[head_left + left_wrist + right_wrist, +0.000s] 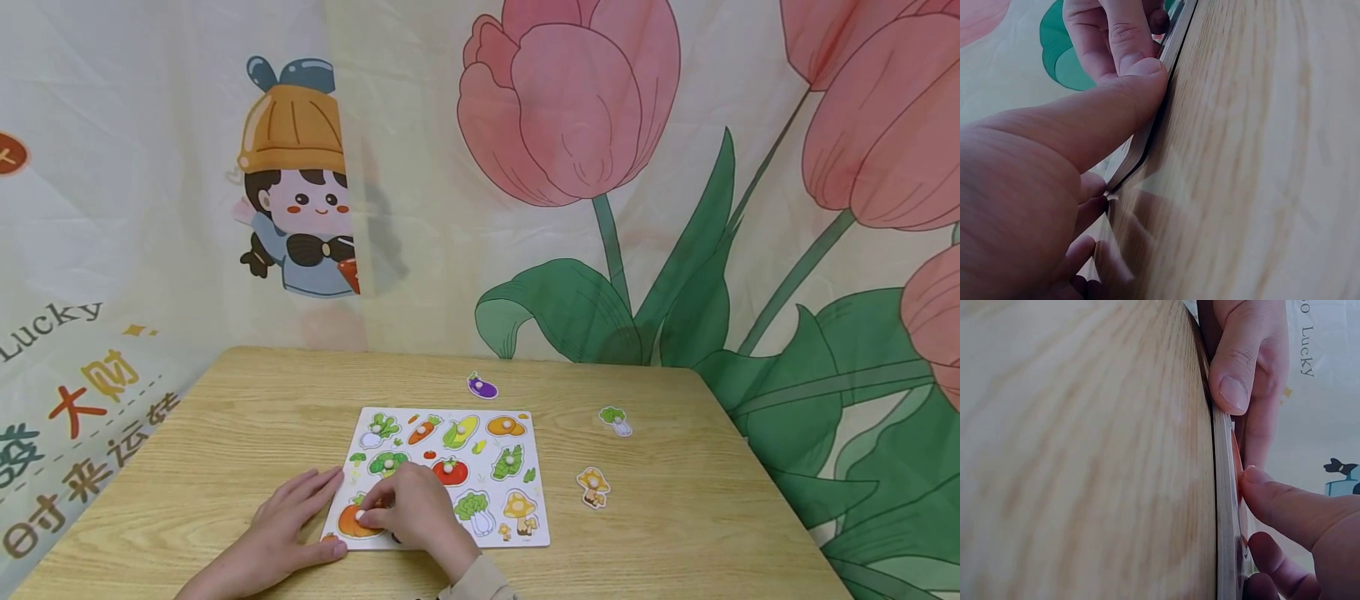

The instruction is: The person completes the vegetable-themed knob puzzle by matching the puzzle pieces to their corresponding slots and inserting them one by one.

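A white vegetable puzzle board [542, 533] lies flat on the table. My right hand [420, 510] is over its lower left part, thumb and fingertips pinching the white knob of the orange pumpkin piece [348, 523]. The pumpkin sits at its printed place; whether it is fully seated I cannot tell. My left hand [273, 533] rests against the board's left side with fingers extended. In the left wrist view its thumb [1110, 112] touches the board's edge [1125, 164]. Knobbed tomato [452, 473], broccoli [382, 461] and corn [461, 432] pieces lie on the board.
Loose on the wooden table [660, 533] are an eggplant piece [483, 386] behind the board, and a bok choy piece [616, 421] and mushroom piece [594, 487] to its right. A printed curtain [420, 250] hangs behind the table.
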